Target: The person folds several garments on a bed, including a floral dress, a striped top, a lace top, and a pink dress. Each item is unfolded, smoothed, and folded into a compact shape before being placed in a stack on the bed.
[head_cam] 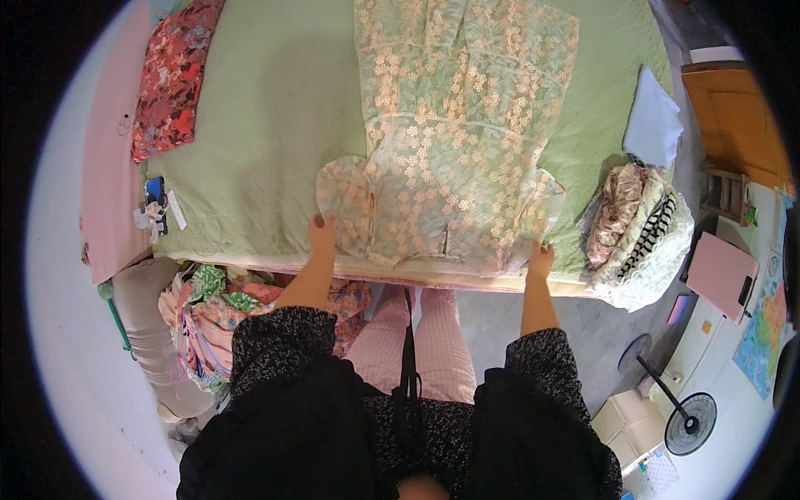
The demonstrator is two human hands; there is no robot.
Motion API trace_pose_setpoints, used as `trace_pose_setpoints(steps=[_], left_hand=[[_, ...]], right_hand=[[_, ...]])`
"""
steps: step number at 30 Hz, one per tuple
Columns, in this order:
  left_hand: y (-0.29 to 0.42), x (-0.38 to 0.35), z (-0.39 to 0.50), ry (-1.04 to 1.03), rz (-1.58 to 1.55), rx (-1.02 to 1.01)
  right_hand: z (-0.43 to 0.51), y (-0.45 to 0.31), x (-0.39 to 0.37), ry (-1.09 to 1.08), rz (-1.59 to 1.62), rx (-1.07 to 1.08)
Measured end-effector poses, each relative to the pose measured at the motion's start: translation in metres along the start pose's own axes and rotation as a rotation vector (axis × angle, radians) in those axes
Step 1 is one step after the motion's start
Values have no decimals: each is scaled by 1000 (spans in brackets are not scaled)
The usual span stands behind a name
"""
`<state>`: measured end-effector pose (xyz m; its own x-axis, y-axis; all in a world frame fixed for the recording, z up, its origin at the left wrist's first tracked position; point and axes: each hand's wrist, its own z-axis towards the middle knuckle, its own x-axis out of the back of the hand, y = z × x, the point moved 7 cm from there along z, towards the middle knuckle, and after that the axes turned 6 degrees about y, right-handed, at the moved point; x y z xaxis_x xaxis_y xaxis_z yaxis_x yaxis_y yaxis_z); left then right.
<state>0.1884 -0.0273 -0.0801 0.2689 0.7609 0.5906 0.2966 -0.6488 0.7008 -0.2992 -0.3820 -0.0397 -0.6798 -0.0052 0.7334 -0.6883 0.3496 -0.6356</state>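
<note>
A sheer dress (437, 144) with peach flower embroidery lies flat and face up or down, I cannot tell which, on the green bedspread (281, 125). Its short puffed sleeves spread out to both sides near the bed's front edge. My left hand (322, 237) rests by the lower edge of the left sleeve (344, 190), thumb and finger a little apart. Beside the other sleeve (550, 194), my right hand (540, 259) is low over the bedspread, its fingers also slightly parted. Neither hand visibly holds cloth.
Folded clothes (631, 231) are piled at the bed's right corner, near a light blue cloth (653, 119). A red floral pillow (172, 81) lies at the left. Loose clothes (219, 325) heap below the bed edge. A black fan (690, 423) stands at right.
</note>
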Motion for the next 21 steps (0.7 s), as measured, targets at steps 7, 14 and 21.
trace_pose_setpoints(steps=[7, 14, 21], left_hand=[[99, -30, -6, -143, -68, 4], [192, -93, -157, -305, 309, -971], [129, -134, -194, -748, 793, -1121]], right_hand=[[53, -43, -30, -86, 27, -13], [30, 2, -13, 93, 559, -410], [-48, -101, -8, 175, -21, 95]])
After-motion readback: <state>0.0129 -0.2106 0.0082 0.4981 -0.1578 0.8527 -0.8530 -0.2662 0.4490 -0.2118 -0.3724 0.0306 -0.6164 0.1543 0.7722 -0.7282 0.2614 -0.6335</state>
